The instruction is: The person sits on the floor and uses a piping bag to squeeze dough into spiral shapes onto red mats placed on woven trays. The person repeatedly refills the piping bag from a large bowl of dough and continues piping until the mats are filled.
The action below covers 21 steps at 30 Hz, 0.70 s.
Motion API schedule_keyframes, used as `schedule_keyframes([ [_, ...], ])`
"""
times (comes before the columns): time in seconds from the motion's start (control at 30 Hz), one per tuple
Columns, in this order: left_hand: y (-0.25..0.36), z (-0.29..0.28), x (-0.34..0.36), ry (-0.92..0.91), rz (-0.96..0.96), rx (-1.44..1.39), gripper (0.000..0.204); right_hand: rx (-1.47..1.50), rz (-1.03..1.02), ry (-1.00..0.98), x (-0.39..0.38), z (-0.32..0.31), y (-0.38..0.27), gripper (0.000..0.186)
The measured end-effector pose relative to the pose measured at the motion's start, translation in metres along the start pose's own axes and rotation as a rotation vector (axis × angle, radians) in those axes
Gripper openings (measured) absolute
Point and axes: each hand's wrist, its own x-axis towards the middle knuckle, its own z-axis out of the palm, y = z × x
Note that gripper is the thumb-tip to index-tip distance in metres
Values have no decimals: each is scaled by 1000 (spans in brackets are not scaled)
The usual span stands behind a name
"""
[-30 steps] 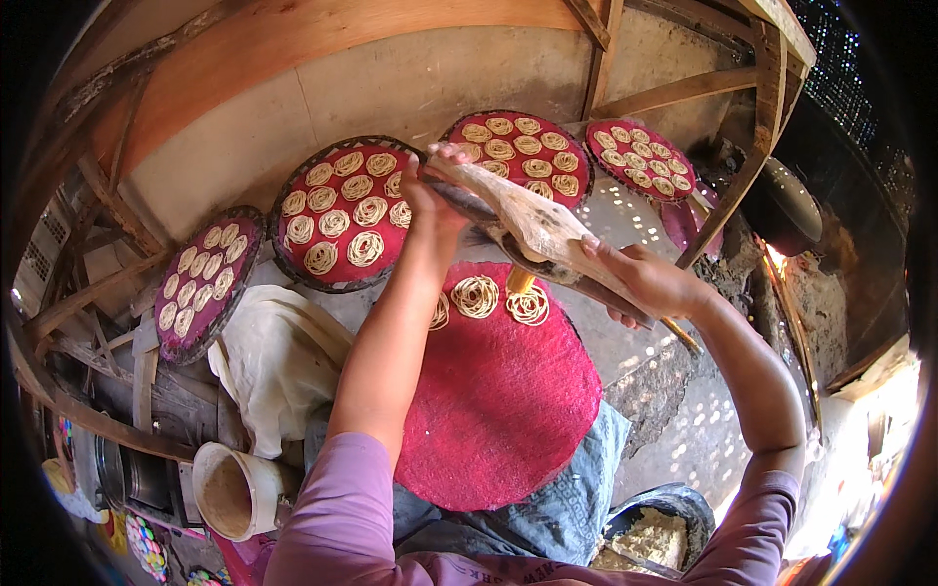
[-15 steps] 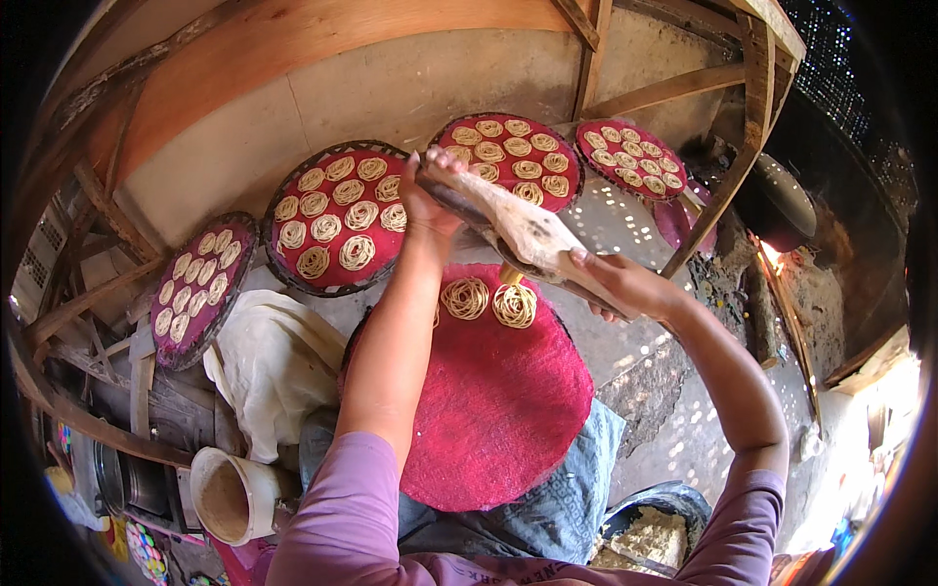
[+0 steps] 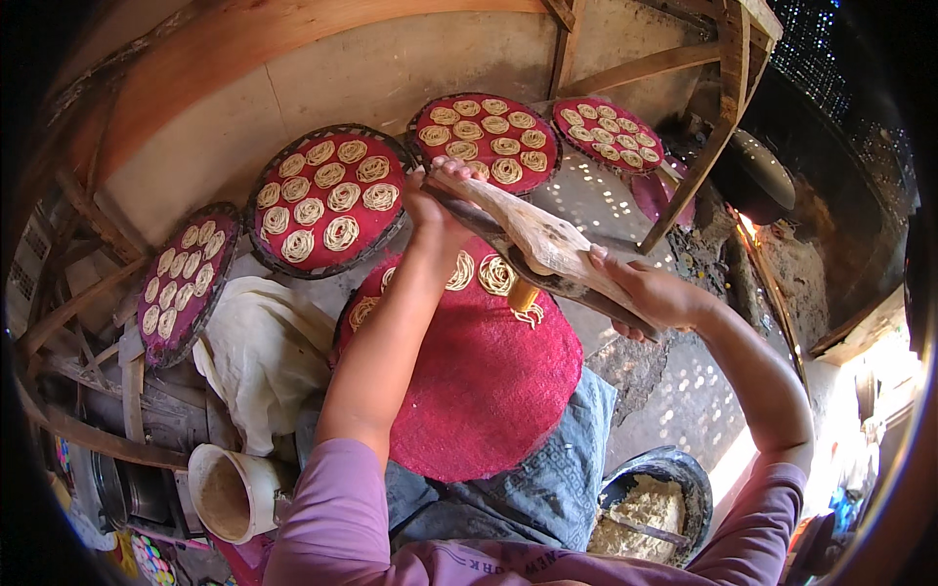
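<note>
In both hands I grip a long wooden dough press (image 3: 539, 232), tilted across the far part of a round red cloth-covered tray (image 3: 479, 391) on my lap. My left hand (image 3: 442, 200) is wrapped round its far left end. My right hand (image 3: 650, 296) is closed round the near right end, thumb on top. A yellowish cylinder (image 3: 524, 295) sticks out under the press. Below it, loose pale dough strands (image 3: 531, 315) lie on the red cloth. Beside them sits a coiled strand nest (image 3: 496, 274), with several more along the far edge, partly hidden by my left forearm.
Round red trays with coiled nests stand along the wall, such as the left one (image 3: 330, 200). At right, a fire (image 3: 749, 227) burns under a dark pan (image 3: 750, 178). A bowl of crumbly dough (image 3: 645, 518), a white bucket (image 3: 223, 493) and a pale cloth (image 3: 262, 356) are near me.
The press has moved slightly right and nearer, past the finished coil. New loose strands now lie under its cylinder. Both hands keep their hold, and the whole view has shifted a little.
</note>
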Motion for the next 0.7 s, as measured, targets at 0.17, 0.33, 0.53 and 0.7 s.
schedule_keyframes([
  [0.17, -17, 13, -12, 41, -8, -79, 10, -141, 122, 88, -29, -10, -10, 75],
  [0.33, -3, 35, 1, 29, 2, -72, 8, -116, 5, 209, -16, 0, -9, 77],
  [0.53, -9, 26, -22, 127, 60, 1, 8, -37, 71, 121, -27, 3, 3, 76],
  [0.7, -25, 1, -20, 156, 13, -64, 15, -152, 59, 205, -11, 7, 18, 72],
])
